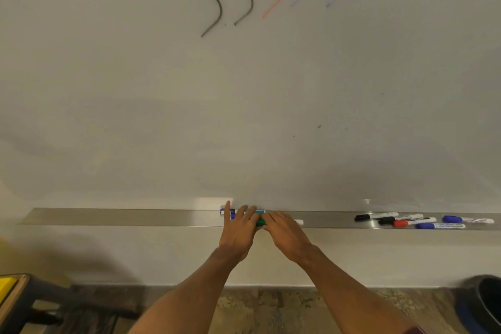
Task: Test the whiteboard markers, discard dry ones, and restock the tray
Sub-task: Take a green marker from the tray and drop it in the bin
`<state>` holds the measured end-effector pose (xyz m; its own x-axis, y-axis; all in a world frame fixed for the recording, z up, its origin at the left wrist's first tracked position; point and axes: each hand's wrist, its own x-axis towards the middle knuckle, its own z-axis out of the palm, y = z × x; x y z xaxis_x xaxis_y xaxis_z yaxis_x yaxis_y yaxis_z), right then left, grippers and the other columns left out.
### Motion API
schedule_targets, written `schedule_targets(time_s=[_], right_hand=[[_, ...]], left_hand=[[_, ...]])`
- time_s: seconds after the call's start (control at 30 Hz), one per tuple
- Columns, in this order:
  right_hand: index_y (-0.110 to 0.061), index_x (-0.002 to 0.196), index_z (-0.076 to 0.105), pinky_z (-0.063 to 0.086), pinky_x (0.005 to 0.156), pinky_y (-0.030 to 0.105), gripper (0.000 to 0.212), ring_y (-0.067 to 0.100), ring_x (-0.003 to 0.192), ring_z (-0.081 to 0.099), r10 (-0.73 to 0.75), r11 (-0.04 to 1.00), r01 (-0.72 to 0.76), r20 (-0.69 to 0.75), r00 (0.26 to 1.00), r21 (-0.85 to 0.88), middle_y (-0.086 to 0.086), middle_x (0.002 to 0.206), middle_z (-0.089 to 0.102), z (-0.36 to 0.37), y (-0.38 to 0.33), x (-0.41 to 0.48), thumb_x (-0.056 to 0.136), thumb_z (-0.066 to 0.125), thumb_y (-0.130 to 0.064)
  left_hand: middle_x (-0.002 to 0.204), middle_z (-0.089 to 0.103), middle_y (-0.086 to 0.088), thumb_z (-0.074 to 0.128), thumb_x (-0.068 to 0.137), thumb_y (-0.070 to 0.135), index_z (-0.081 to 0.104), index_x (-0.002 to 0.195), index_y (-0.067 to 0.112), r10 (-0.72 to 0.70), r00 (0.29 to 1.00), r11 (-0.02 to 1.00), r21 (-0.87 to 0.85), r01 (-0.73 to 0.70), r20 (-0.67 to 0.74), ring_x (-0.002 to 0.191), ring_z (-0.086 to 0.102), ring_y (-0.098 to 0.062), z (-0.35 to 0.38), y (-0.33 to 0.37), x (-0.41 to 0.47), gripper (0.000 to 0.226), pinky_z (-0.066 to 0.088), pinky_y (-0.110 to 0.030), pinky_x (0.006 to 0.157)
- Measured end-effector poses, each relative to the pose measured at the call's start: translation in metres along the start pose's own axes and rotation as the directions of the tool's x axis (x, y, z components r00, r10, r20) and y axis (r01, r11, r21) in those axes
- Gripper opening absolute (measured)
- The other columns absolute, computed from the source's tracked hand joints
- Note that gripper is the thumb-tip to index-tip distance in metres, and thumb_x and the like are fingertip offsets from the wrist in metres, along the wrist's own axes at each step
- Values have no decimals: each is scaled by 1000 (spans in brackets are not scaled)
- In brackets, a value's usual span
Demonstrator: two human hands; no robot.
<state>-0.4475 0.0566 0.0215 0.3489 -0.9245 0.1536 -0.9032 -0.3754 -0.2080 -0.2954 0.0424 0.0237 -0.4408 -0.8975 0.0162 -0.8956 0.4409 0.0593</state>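
Note:
A long metal tray [122, 216] runs under the whiteboard [244, 103], which bears two black, one red and two blue squiggles. Both hands meet at the tray's middle. My left hand [238, 228] lies with fingers straight across a blue marker [225, 211] and a teal-labelled marker [259, 211]. My right hand [284, 230] curls over a green-capped marker; its green cap [260, 222] shows between the hands and its white end [299, 222] sticks out to the right. The rest of that marker is hidden under the palm.
Several capped markers lie at the tray's right end: two black [375, 216], a red [412, 222] and two blue [439, 225]. A dark bin [488, 304] stands on the floor at lower right. A yellow object on a wooden stand [10, 287] is at lower left.

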Motion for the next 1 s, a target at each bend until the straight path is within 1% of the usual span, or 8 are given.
schedule_targets(time_s=[0.1,0.17,0.27,0.33,0.53,0.67,0.77,1.0], right_hand=[[-16,108,64,44,78,21,29,16,85,64,-70,997,68,-94,993,-24,0,99,67,-4,-3,0,82,73,-22],[-23,96,66,37,68,17,22,8,71,59,-90,995,85,-96,991,-60,-9,83,64,-16,-8,0,78,75,-30],[-27,90,65,32,62,16,15,4,63,54,-147,986,136,-133,980,-94,-14,74,59,-28,-8,4,85,53,-34],[-29,89,67,29,57,13,9,4,58,52,-165,980,147,-136,977,-135,-14,68,56,-37,-7,7,80,66,-31],[-38,103,69,21,45,19,39,7,42,45,-60,984,35,-140,988,-177,-8,51,47,-52,-3,8,67,82,-38],[-24,137,47,43,71,25,48,14,88,61,6,999,1,-186,982,37,-3,102,65,-54,-3,8,96,38,-47],[-14,134,37,40,83,21,41,15,99,56,93,988,-71,-162,982,138,4,120,57,-59,-9,16,97,45,-29],[-5,123,52,50,79,29,30,22,86,59,4,991,33,-277,961,131,14,106,61,-67,-30,41,93,49,-9]], left_hand=[[148,43,-3,63,93,18,48,136,21,55,997,998,41,-52,-58,142,32,-24,-13,-7,-6,46,-8,-57,116],[113,67,1,84,69,17,65,105,21,98,986,993,80,-87,-132,114,60,-20,-16,-11,-7,41,9,-56,113],[77,65,6,83,67,16,61,84,22,133,974,988,96,-117,-182,81,65,-15,-22,-13,-6,29,22,-50,110],[73,66,6,85,63,17,61,82,22,128,977,987,118,-109,-172,77,65,-14,-27,-12,-4,31,31,-48,109],[81,68,7,89,51,19,63,92,24,90,987,985,161,-68,-135,79,66,-14,-31,-18,-4,49,40,-42,100],[102,70,1,92,47,21,64,93,22,6,984,986,164,23,-178,92,66,-21,-32,-20,-5,54,32,-44,96],[129,62,-9,95,44,35,66,118,14,-66,978,985,141,95,-198,114,62,-31,-37,-24,-7,82,44,-52,96],[158,27,-8,48,91,48,24,151,15,-84,904,987,86,132,-420,144,24,-34,-77,-46,-7,73,19,-56,111]])
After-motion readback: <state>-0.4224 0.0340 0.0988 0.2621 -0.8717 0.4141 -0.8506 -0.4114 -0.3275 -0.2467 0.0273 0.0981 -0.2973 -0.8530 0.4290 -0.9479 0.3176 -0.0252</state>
